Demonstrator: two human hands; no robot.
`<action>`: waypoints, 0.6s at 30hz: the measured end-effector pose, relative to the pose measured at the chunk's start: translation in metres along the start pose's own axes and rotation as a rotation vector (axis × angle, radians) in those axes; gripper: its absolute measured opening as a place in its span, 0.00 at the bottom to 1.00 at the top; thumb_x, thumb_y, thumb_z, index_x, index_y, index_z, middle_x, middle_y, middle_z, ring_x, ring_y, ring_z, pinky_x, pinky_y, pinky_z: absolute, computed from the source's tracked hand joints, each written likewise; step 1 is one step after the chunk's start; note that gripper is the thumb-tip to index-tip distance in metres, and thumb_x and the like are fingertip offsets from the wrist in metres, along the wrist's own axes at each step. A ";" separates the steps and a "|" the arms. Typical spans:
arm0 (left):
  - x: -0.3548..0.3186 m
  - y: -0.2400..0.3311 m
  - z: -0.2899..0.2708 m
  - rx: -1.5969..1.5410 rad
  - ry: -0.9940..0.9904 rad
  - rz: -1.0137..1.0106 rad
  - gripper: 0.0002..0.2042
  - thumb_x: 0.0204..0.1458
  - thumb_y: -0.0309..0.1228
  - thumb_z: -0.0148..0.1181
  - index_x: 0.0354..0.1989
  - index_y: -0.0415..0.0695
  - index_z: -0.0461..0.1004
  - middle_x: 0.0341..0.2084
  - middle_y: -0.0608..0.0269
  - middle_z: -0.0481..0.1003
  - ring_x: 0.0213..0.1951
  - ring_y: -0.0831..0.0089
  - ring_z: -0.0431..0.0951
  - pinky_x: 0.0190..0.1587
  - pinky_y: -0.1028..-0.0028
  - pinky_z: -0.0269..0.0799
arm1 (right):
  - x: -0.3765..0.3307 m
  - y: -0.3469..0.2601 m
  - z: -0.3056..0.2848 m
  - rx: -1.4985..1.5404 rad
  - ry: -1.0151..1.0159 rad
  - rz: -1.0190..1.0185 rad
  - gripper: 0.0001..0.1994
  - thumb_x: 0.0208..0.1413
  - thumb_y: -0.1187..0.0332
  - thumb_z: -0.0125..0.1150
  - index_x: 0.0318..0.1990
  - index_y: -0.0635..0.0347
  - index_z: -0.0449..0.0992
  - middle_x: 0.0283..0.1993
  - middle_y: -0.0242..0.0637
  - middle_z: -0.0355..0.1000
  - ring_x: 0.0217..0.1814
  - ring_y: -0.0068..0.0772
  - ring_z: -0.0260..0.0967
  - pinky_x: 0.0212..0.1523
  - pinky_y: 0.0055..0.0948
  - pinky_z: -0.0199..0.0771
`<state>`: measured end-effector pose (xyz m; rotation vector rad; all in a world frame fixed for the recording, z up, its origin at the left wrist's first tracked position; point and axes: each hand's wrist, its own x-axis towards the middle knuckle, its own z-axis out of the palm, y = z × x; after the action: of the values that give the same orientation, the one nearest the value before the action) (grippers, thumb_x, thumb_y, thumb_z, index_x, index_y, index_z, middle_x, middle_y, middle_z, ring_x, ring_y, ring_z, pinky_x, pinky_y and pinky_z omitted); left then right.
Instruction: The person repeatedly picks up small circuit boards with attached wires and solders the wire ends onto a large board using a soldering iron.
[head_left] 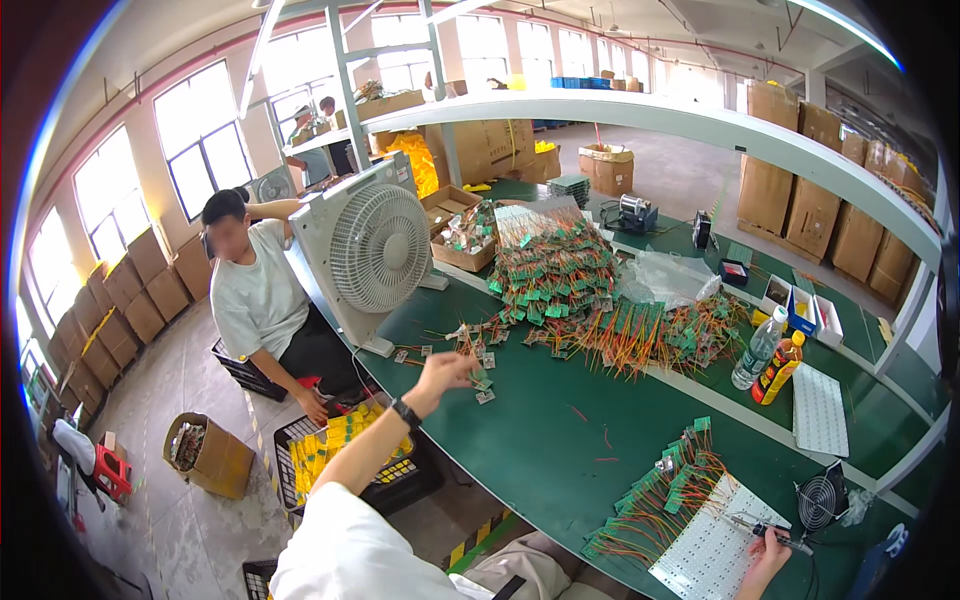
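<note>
My left hand (440, 381) reaches over the green table, its fingers pinched at a small green circuit board (482, 380). Several more small boards (487, 359) with thin wires lie scattered around it. At the lower right, my right hand (768, 556) is closed around a soldering iron (789, 541), whose tip points left over a white perforated sheet (697, 550). Green boards with red and orange wires (655, 500) lie in a row along that sheet's left side.
A large pile of wired boards (555, 265) stands at the back. A white fan (375, 250) is beside my left arm. Two bottles (777, 368), a second white sheet (820, 408) and a small black fan (820, 502) stand right. A co-worker (262, 290) sits left by yellow parts (335, 440).
</note>
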<state>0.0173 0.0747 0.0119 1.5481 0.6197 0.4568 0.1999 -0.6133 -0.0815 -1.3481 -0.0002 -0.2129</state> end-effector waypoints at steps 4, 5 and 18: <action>-0.054 -0.005 0.046 -0.113 -0.150 -0.079 0.15 0.58 0.37 0.60 0.43 0.35 0.76 0.36 0.62 0.77 0.39 0.75 0.76 0.42 0.73 0.78 | -0.004 -0.002 0.003 0.023 0.035 -0.020 0.09 0.56 0.68 0.61 0.34 0.64 0.71 0.19 0.32 0.66 0.14 0.20 0.61 0.15 0.19 0.57; -0.060 -0.006 0.056 -0.141 -0.180 -0.077 0.15 0.59 0.36 0.60 0.44 0.35 0.75 0.37 0.61 0.77 0.40 0.74 0.77 0.42 0.73 0.78 | -0.003 -0.002 0.001 0.016 0.011 -0.022 0.09 0.56 0.68 0.61 0.35 0.64 0.71 0.19 0.32 0.66 0.14 0.20 0.61 0.15 0.20 0.57; -0.109 -0.011 0.138 -0.204 -0.406 -0.060 0.12 0.61 0.29 0.54 0.49 0.34 0.71 0.46 0.50 0.77 0.46 0.69 0.79 0.44 0.73 0.79 | -0.006 -0.020 0.020 0.077 0.032 -0.006 0.08 0.54 0.71 0.64 0.35 0.67 0.74 0.19 0.35 0.70 0.15 0.23 0.63 0.17 0.21 0.59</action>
<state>0.0185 -0.1012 -0.0005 1.3714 0.2930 0.1456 0.1935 -0.5975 -0.0580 -1.2675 0.0141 -0.2376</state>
